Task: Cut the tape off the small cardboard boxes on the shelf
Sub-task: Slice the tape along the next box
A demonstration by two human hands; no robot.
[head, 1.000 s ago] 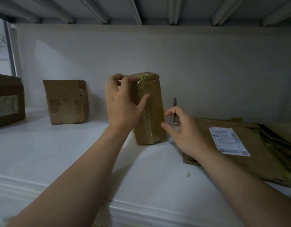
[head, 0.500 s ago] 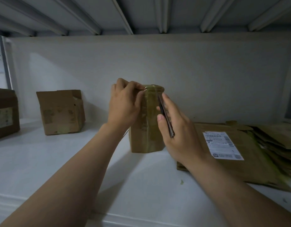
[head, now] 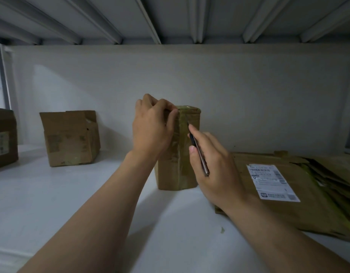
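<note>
Head view, left to right: a brown carton (head: 2,138) sits cut off at the frame edge. Near it an opened cardboard box (head: 69,138) stands on the white shelf (head: 52,203) with its flaps loose, so that one looks already dealt with. At the centre the small taped box (head: 180,170) stands upright on end, well apart from the opened one. Glossy tape (head: 183,134) still runs over its top and down its front. No slit shows, so I judge this cut is only starting. At the right lies a stack of flattened cardboard (head: 318,203) with a white shipping label (head: 272,182), probably finished work.

The left hand (head: 152,129) curls its fingers over the box's upper left corner, thumb on the front edge, steadying it. The right hand (head: 215,164) pinches a slim knife (head: 198,154) pen-fashion between thumb and fingers, forefinger stretched along it. The tip rests on the taped front near the top.
</note>
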